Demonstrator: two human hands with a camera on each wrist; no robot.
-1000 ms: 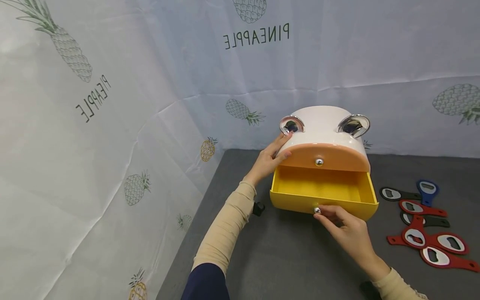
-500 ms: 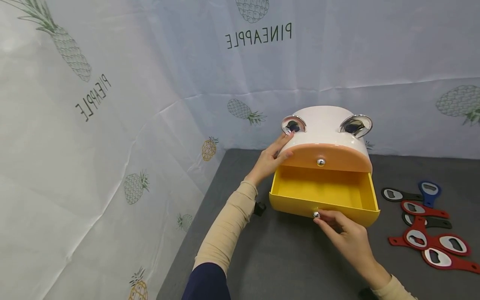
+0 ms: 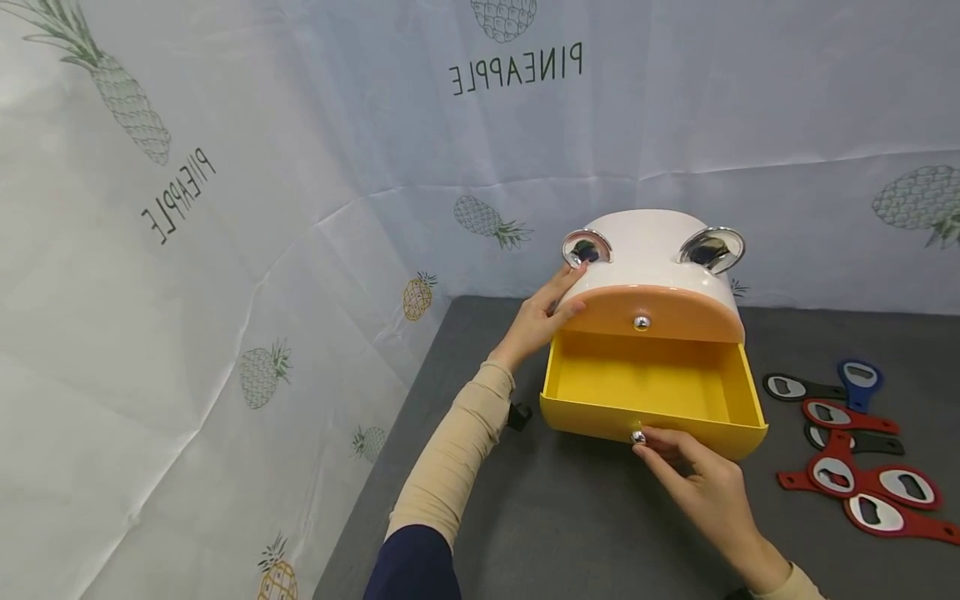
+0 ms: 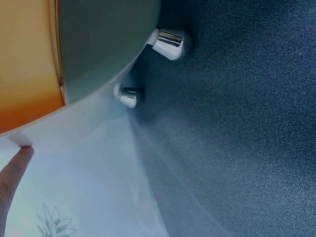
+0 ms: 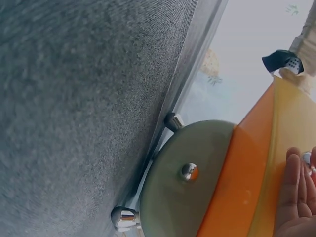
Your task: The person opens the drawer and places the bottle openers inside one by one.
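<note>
A rounded white storage box (image 3: 647,243) with two shiny silver eye-like rings stands near the back of the table. Below its orange upper front (image 3: 686,315), a yellow drawer (image 3: 585,419) is pulled well out; its visible inside holds nothing. My right hand (image 3: 708,487) pinches the drawer's silver knob (image 3: 638,437) between thumb and fingers. With fingers extended, my left hand (image 3: 531,327) rests against the box's left side, fingertips by the left ring (image 3: 587,248). From low down, the right wrist view shows a grey-green lower front (image 5: 173,197) with another knob (image 5: 189,171).
Several bottle openers lie on the dark grey table (image 3: 570,525) to the right: red (image 3: 907,527), black (image 3: 813,392) and blue (image 3: 857,383). Silver feet (image 4: 170,43) hold up the box. A pineapple-print curtain (image 3: 360,108) hangs behind and to the left.
My right hand has drawn the yellow drawer a little further out toward me, its grip on the knob kept. My left hand stays against the box.
</note>
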